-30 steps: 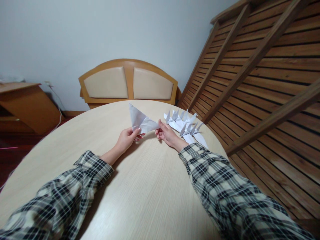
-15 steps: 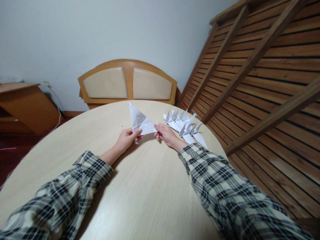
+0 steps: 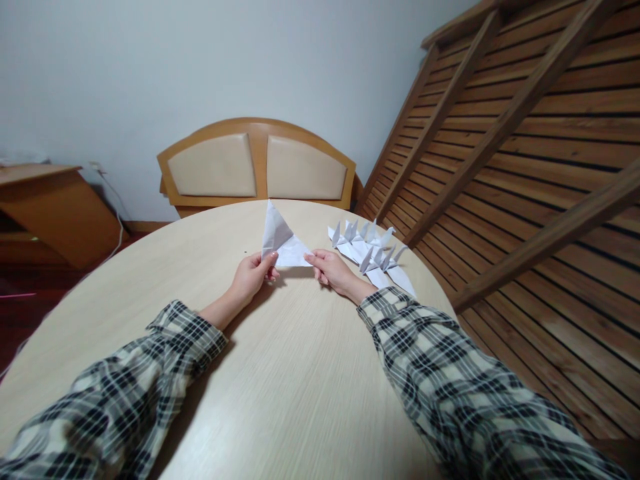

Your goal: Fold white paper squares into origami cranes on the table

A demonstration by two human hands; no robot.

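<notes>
Over the far half of the round wood-grain table [image 3: 280,373], holds a folded white paper triangle [image 3: 281,244] between both hands, with one corner toward the far headboard [image 3: 261,170]. Pinches the near left corner with the left hand [image 3: 254,275], thumb flat on the upper face, fingers curled underneath. Grasps the right corner with the right hand [image 3: 334,271] in much the same way, thumb on top, fingers tucked below. Seems lifted just clear of the tabletop, with a soft shadow beneath. Shows creases across the face.

Looks very light and thin, probably crisp along the folded edges yet easily bent across the middle. Likely not slippery to bare fingertips, but liable to crumple or tear under a hard pull. Best taken by the corners and near edge, with a gentle pinch and little pressure on the face.

On the right, near the right wrist: a cluster of white origami cranes [image 3: 378,275], with pointed tips upright.
</notes>
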